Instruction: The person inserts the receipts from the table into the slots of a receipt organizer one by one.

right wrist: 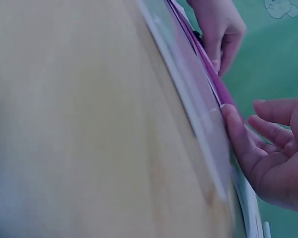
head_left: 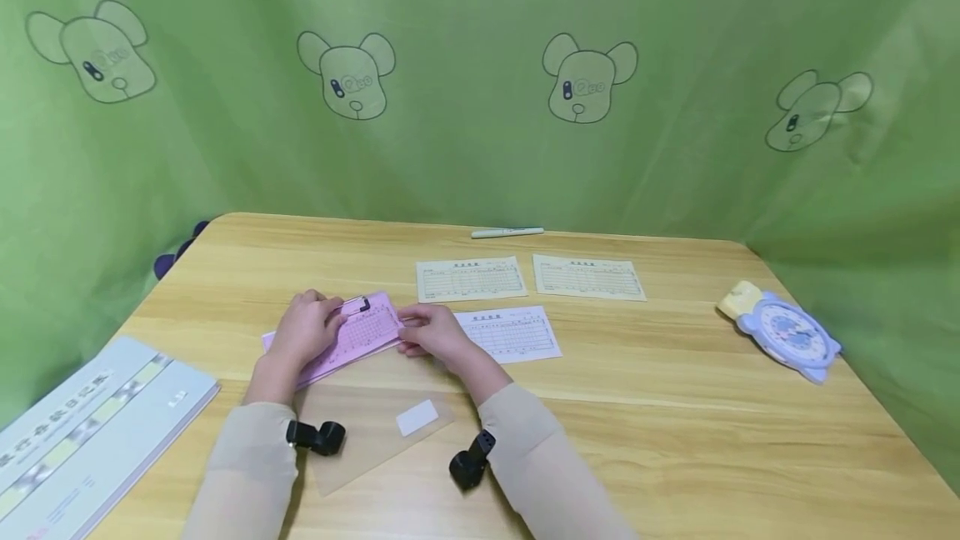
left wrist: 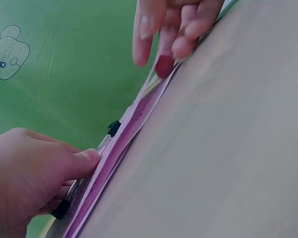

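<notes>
The left hand (head_left: 306,329) grips a silver wire clip with black ends (head_left: 364,304) over stacked pink printed paper forms (head_left: 367,332), the right hand (head_left: 441,335) pinches their edge, and three white printed paper slips (head_left: 517,335) beyond lie unclipped.

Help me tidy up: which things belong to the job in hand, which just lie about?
Probably the job, being handled:
pink printed paper sheets
black-and-silver clip

Probably lying about:
pale printed paper slips
slim pale pen
pale grey printed folder
lavender round plastic disc
yellow block
clear plastic sheet
</notes>
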